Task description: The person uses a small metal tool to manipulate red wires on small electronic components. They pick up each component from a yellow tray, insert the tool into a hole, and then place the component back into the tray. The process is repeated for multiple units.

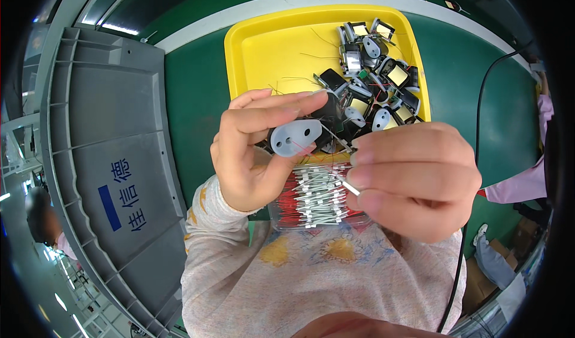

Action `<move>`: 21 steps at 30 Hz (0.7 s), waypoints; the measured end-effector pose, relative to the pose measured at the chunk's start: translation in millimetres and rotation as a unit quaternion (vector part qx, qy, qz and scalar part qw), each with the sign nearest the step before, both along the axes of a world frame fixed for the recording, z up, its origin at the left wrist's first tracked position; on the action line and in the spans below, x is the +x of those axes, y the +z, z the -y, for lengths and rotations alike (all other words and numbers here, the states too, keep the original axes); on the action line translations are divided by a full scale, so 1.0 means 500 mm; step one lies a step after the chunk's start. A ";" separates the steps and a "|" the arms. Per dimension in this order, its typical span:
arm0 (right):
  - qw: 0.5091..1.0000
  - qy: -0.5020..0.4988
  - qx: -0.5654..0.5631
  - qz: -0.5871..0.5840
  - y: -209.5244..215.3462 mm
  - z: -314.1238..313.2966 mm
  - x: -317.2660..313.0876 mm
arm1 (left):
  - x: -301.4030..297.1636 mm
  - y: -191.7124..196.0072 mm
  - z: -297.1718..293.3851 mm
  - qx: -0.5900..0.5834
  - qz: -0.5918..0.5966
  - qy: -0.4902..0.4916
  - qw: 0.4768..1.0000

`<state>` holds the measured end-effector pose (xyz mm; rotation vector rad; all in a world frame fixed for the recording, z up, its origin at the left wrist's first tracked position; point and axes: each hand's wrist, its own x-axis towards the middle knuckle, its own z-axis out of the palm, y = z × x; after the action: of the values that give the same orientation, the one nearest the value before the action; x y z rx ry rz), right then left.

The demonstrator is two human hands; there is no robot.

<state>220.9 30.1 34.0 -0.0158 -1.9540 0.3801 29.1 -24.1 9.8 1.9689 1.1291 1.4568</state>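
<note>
My left hand [242, 140] is closed around a small black device with a pale grey oval end cap [295, 138]. Dark holes show in that cap, and thin wires stick out beside it. Close by on the right, my right hand [419, 179] has its fingertips pinched together. A short white sleeve with a thin lead [350, 187] sticks out from between these fingers; its other end is hidden. Just below both hands lies a clear box of white-sleeved red wires [320, 203], side by side in a dense bundle.
Beyond my hands a yellow tray [263, 38] holds a heap of similar black devices [374, 68] on its right side. A large grey plastic crate [114, 134] stands at the left. Along the right runs a black cable [481, 110] over the green table [449, 68]. Other people are partly visible at both sides.
</note>
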 end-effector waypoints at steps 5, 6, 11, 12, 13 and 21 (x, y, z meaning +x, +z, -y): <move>1.000 -0.003 0.021 0.021 0.007 0.005 0.003 | -0.001 0.002 0.002 0.001 0.007 -0.007 1.000; 1.000 -0.004 0.028 0.013 0.004 0.003 0.002 | 0.000 0.004 0.003 0.000 0.005 -0.006 1.000; 0.999 -0.021 0.029 0.022 0.005 0.015 -0.001 | 0.002 0.003 0.003 0.005 -0.001 -0.003 1.000; 0.999 -0.017 0.032 0.024 0.005 0.015 -0.003 | 0.002 0.003 0.004 0.009 -0.004 0.003 1.000; 0.999 -0.011 0.031 0.024 0.005 0.015 -0.003 | 0.001 0.003 0.005 0.012 -0.007 0.008 1.000; 0.999 0.008 0.026 0.020 0.009 0.002 0.002 | -0.002 0.012 0.010 0.009 -0.035 0.023 0.999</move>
<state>222.0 29.3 38.4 0.0261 -2.0038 0.3416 28.2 -29.3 15.7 2.0325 1.2030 1.4362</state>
